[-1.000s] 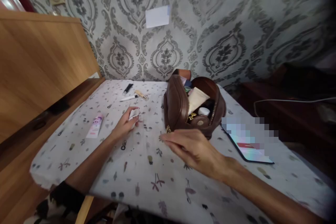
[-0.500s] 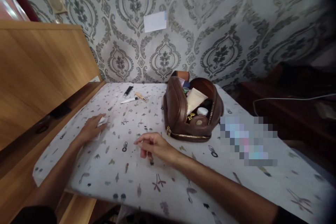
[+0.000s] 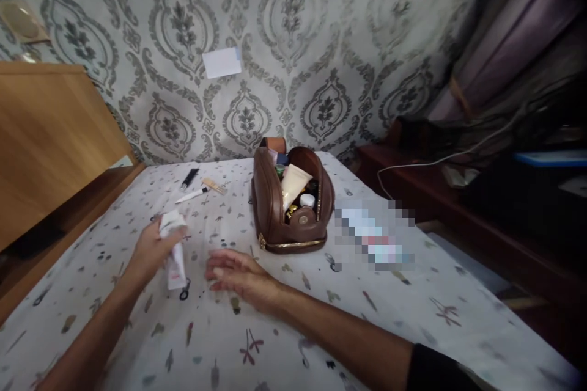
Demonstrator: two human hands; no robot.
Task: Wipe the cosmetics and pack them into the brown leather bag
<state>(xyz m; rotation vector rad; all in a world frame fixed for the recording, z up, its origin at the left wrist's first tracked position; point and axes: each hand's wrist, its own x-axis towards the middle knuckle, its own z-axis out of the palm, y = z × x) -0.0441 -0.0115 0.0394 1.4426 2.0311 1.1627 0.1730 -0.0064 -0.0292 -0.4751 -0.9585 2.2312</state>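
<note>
My left hand (image 3: 153, 244) grips a white tube (image 3: 175, 266) with faint pink print, its flat end pointing toward me over the patterned cloth (image 3: 202, 330). To its right, my right hand (image 3: 238, 275) has its fingers apart and holds nothing. A brown bag (image 3: 293, 238) stands unzipped beyond my right hand; inside it show a cream tube (image 3: 295, 183), a white-lidded jar (image 3: 307, 200) and some gold items. Behind my left hand lie a black item (image 3: 189, 178), a white pen-like item (image 3: 191, 195) and a small beige tube (image 3: 212, 186).
A blurred-out, pixelated item (image 3: 373, 235) lies right of the bag. Wooden furniture (image 3: 55, 140) borders the left side, and a patterned wall (image 3: 288, 91) rises behind. On the right, a white cable (image 3: 426, 164) runs over dark red furniture (image 3: 413, 180).
My left hand has lifted the white tube, which now shows more fully. My right hand's fingers have spread. The view has turned right, so the bag appears further left.
</note>
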